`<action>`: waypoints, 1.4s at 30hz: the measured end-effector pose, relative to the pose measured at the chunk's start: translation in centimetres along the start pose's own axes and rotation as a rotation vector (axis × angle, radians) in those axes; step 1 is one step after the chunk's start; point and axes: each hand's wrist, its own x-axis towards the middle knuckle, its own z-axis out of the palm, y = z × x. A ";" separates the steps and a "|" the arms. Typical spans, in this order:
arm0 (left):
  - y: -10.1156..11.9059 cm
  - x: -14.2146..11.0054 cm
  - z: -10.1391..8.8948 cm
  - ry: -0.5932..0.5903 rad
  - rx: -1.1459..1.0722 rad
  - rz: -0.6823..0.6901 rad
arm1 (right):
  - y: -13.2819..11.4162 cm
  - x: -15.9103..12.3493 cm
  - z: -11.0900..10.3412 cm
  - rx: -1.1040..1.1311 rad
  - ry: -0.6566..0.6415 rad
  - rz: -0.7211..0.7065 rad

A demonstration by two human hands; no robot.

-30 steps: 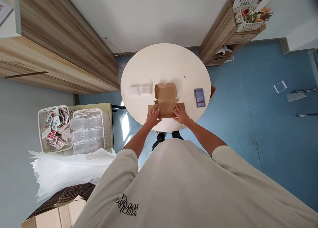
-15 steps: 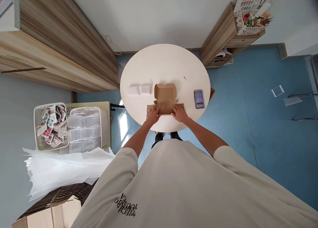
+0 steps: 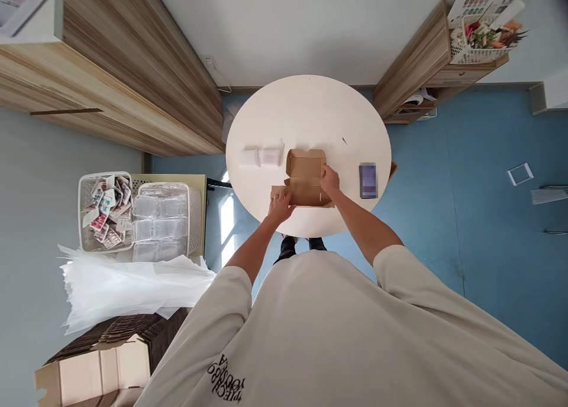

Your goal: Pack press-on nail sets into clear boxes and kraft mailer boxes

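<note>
Left hand (image 3: 280, 207) lay spread on a cardboard box (image 3: 305, 185) (seemingly steadying it); right hand (image 3: 329, 180) gripped its other side.

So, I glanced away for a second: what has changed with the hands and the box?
The right hand has moved forward, to the cardboard box's right edge, fingers bent, seemingly gripping it. The cardboard at the near right no longer spreads out sideways. The left hand stays at the near left; the white packets and phone stay put.
</note>
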 end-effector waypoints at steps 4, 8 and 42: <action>0.1 -0.3 -0.2 0.035 -0.019 0.034 | 0.2 -1.4 -0.4 0.133 -0.016 0.141; 0.3 -0.5 -0.6 0.003 -0.021 0.027 | 0.1 -3.1 -1.2 0.188 -0.080 0.183; -0.3 0.4 -0.2 -0.056 -0.059 0.021 | -3.7 -9.8 0.1 -0.384 -0.384 -0.269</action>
